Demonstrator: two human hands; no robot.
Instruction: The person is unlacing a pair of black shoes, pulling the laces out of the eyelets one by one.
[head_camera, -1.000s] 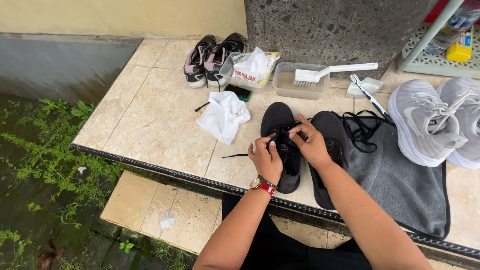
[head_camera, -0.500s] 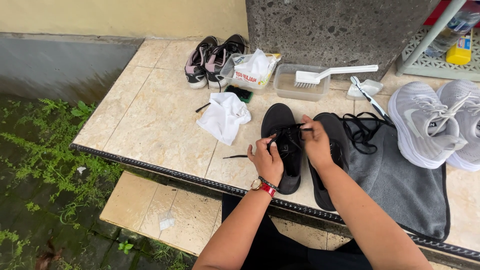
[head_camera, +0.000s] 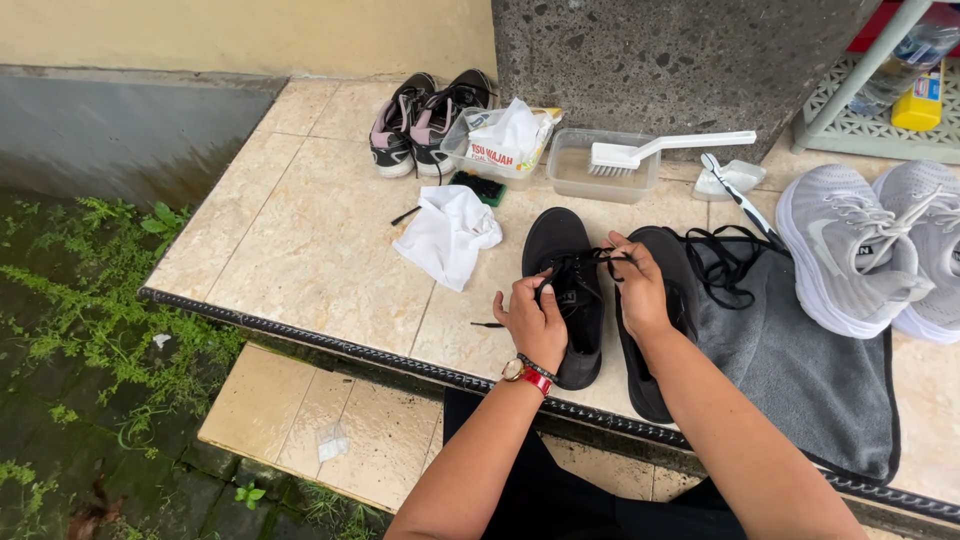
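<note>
Right now both hands work on a black shoe (head_camera: 567, 290) lying on the tiled surface (head_camera: 300, 250), toe pointing away from the person, just left of its mate, a second black shoe (head_camera: 655, 330) w/ its right side on a grey towel (head_camera: 800, 370). Left hand (head_camera: 535, 320) sits over the shoe's lacing area, fingers (head_camera: 527, 289) curled shut, pinching a black lace (head_camera: 590, 260). Right hand (head_camera: 640, 290) is just beside it, resting over the gap btw. the two shoes, fingers closed on the same lace near the tongue. Lace end (head_camera: 487, 324) trails on the tile left of the shoe. More loose black lace (head_camera: 730, 260) lies piled on the towel's top edge. White cloth (head_camera: 447, 235) is crumpled just left of the shoe. Behind: clear tub (head_camera: 600, 170) w/ a white brush (head_camera: 650, 150) across its rim, clear bag w/ white stuff (head_camera: 505, 140), pair of black-and-pink sneakers (head_camera: 420, 120). Pair of grey sneakers (head_camera: 870, 245) stands at far right, partly on the towel.
</note>
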